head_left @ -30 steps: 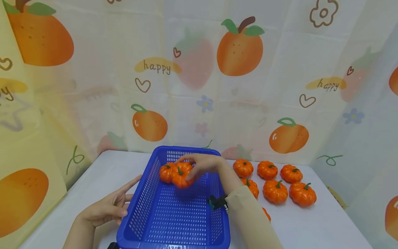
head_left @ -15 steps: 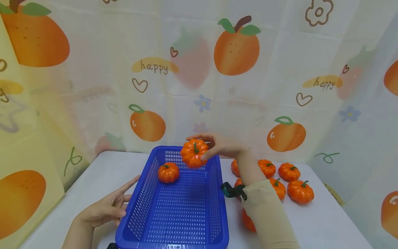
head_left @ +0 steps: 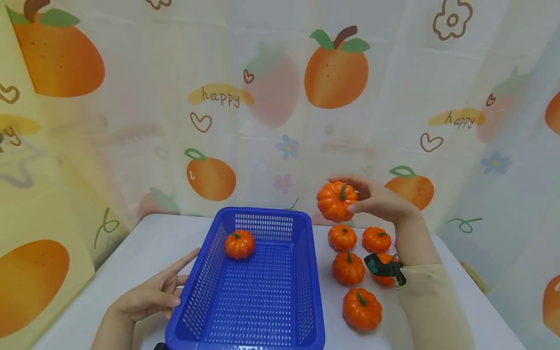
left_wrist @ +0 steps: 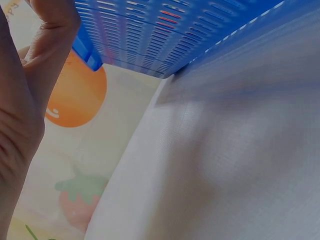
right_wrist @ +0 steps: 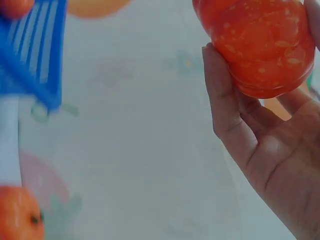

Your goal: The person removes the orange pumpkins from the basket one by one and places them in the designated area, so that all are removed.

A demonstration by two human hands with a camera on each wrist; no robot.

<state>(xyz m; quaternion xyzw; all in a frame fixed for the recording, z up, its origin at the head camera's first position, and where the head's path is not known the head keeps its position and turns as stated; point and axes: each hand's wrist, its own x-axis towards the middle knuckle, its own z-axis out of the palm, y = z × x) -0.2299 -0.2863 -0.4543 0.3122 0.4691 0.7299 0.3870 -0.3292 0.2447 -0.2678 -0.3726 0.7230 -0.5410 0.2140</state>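
Observation:
In the head view my right hand [head_left: 380, 198] holds a small orange toy pumpkin [head_left: 337, 201] with a green stem, raised above the back of the table to the right of the basket. The right wrist view has that pumpkin [right_wrist: 265, 47] between fingers and thumb. My left hand [head_left: 150, 294] rests against the left outer side of the blue plastic basket [head_left: 316, 287], index finger extended along it and thumb at the rim. One pumpkin [head_left: 239, 244] sits inside, in the far left corner. From the left wrist, the slotted wall [left_wrist: 150, 35] shows beside my hand [left_wrist: 30, 85].
Several more pumpkins stand right of the basket, among them a front one [head_left: 361, 309], a middle one [head_left: 348, 268] and a back one [head_left: 342, 237]. My right forearm hides others. A white table [head_left: 175, 226] ends at a fruit-print curtain [head_left: 271, 160].
My right hand has lifted a pumpkin out of the basket and carried it right, past the rim, over the row on the table. My left hand has stayed at the basket's side.

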